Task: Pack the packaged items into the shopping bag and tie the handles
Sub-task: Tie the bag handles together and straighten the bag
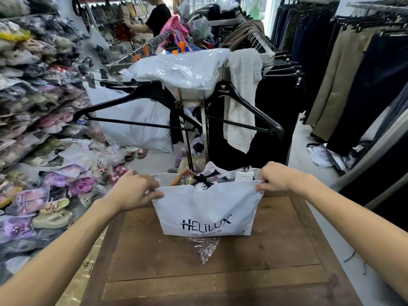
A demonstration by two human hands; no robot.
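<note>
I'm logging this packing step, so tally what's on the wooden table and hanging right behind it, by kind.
White shopping bag: 1
Crumpled clear wrapper under the bag: 1
Black hangers on the rack, one on the left and one on the right: 2
Hands on the bag's top edge, left hand and right hand: 2
Total: 6

White shopping bag (207, 210) on wooden table (276, 250), left hand (134, 191), right hand (276, 176) gripping its top corners

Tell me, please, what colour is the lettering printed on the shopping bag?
Black on the white shopping bag, seen clearly in the head view.
</note>
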